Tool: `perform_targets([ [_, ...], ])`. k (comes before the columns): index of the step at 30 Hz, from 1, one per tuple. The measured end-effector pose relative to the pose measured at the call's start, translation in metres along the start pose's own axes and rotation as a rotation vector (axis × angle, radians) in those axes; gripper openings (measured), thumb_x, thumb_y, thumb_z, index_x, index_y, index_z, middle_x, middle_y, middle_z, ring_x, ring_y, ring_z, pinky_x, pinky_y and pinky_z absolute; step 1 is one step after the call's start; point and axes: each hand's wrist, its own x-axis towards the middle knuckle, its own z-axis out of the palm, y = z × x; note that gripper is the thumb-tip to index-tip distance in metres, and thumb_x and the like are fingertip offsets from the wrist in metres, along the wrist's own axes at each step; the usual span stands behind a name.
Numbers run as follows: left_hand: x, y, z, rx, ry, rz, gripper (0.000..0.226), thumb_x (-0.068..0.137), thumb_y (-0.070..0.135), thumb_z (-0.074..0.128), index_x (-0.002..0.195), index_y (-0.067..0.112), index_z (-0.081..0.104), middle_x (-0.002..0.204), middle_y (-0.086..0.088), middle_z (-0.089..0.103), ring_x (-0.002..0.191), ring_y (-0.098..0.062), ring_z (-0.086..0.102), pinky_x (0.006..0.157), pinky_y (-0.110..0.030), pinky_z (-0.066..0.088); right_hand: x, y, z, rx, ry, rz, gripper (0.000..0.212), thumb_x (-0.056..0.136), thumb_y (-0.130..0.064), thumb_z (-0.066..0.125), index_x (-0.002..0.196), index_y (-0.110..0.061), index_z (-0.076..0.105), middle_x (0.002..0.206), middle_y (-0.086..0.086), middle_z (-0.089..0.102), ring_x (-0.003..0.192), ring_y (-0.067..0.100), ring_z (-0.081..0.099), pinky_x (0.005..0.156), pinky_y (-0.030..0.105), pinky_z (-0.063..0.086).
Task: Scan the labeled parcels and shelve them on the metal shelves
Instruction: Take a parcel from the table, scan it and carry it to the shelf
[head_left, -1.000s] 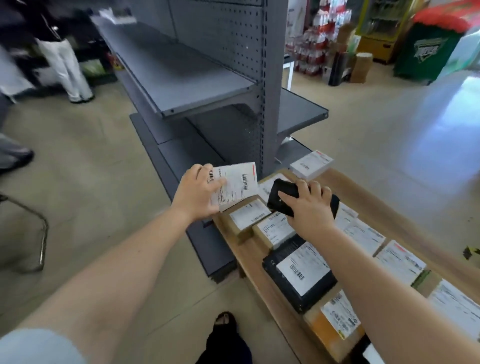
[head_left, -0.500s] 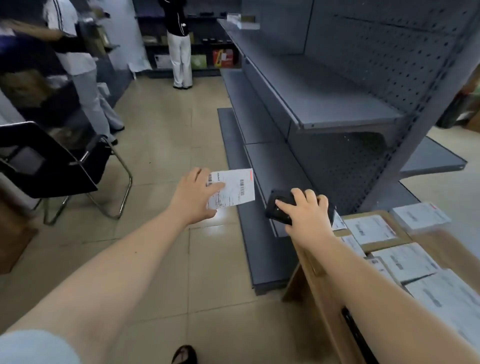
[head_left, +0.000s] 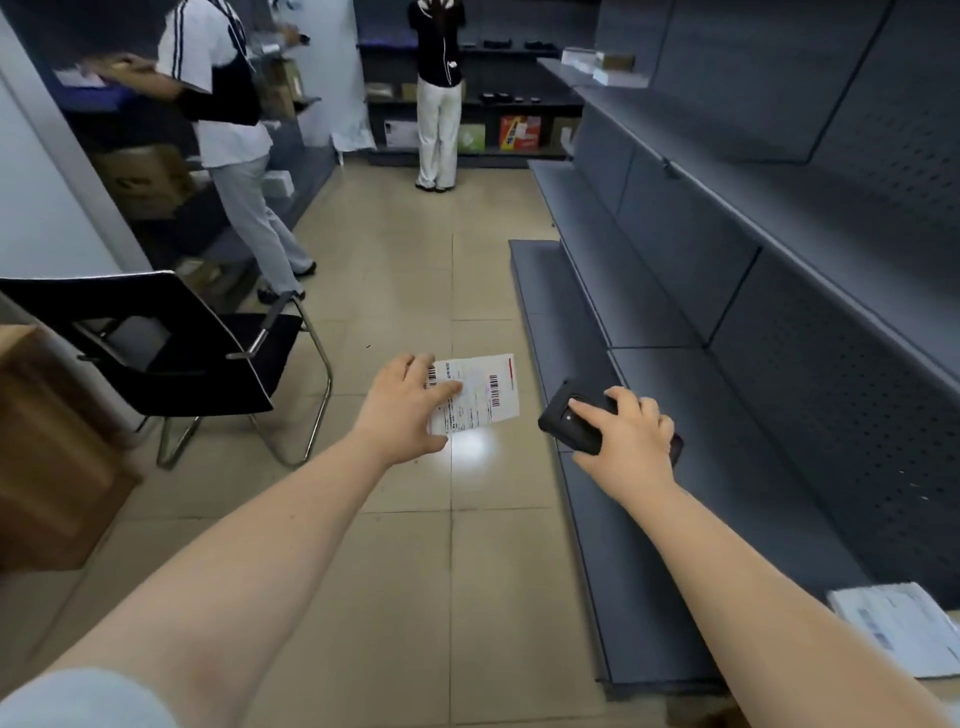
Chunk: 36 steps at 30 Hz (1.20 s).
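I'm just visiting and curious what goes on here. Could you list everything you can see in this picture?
parcel: one, white with barcodes, held over the floor in the middle
scanner: one, black, held beside the low shelf
metal shelves: several tiers, dark grey, along the right
small boxes: a few, pale, far end of an upper shelf
labelled parcel: one, white, bottom right corner
chair: one, black with metal legs, left
wooden furniture: one, brown, far left
other people: two, standing at shelves at the back
floor: beige tiles
left hand: pinches the parcel
right hand: grips the scanner
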Motion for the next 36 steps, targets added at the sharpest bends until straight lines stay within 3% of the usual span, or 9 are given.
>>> perform_targets([
  [4,0.040,-0.036,0.016,-0.051,-0.046,-0.087,0.077,0.048,0.045,0.088,0.121,0.024,0.071,0.125,-0.022,0.056,0.103,-0.044,0.051,0.090,-0.050,0.048,0.071,-0.040,0.017,0.322,-0.014,0.157,0.063,0.075,-0.035,0.076,0.133,-0.043,0.055,0.137,-0.001,0.042,0.121,0.027,0.034,0.103,0.040,0.026],
  [12,0.198,-0.094,0.048,0.005,-0.060,-0.060,0.076,0.069,0.055,0.075,0.137,0.029,0.054,0.134,-0.016,0.045,0.115,-0.036,0.043,0.095,-0.040,0.040,0.274,-0.073,0.039,0.566,0.003,0.225,0.063,0.074,-0.034,0.078,0.132,-0.043,0.056,0.128,-0.003,0.045,0.118,0.024,0.036,0.096,0.037,0.028],
  [15,0.276,-0.122,0.055,0.110,-0.058,-0.011,0.073,0.069,0.056,0.072,0.134,0.028,0.052,0.130,-0.015,0.044,0.111,-0.036,0.044,0.092,-0.039,0.041,0.362,-0.075,0.041,0.597,0.018,0.210,0.062,0.075,-0.035,0.078,0.132,-0.043,0.055,0.132,-0.003,0.045,0.121,0.024,0.036,0.096,0.036,0.029],
  [20,0.396,-0.188,0.051,0.217,-0.045,0.007,0.069,0.049,0.051,0.080,0.110,0.023,0.064,0.107,-0.016,0.055,0.088,-0.035,0.051,0.075,-0.040,0.048,0.506,-0.087,0.037,0.600,0.008,0.178,0.061,0.076,-0.035,0.077,0.133,-0.043,0.056,0.132,-0.002,0.046,0.121,0.024,0.036,0.097,0.037,0.030],
  [28,0.562,-0.311,0.058,0.195,-0.003,-0.083,0.076,0.072,0.059,0.068,0.140,0.032,0.047,0.131,-0.010,0.042,0.112,-0.034,0.042,0.095,-0.039,0.040,0.715,-0.149,0.049,0.671,0.051,0.147,0.060,0.076,-0.038,0.077,0.132,-0.044,0.056,0.133,-0.002,0.046,0.124,0.026,0.037,0.101,0.038,0.030],
  [36,0.758,-0.466,0.073,0.061,0.134,-0.216,0.076,0.072,0.064,0.067,0.140,0.035,0.049,0.128,-0.009,0.043,0.111,-0.033,0.043,0.091,-0.038,0.042,0.936,-0.212,0.054,0.664,0.175,0.160,0.064,0.075,-0.039,0.079,0.134,-0.042,0.054,0.131,-0.001,0.047,0.124,0.026,0.038,0.104,0.043,0.036],
])
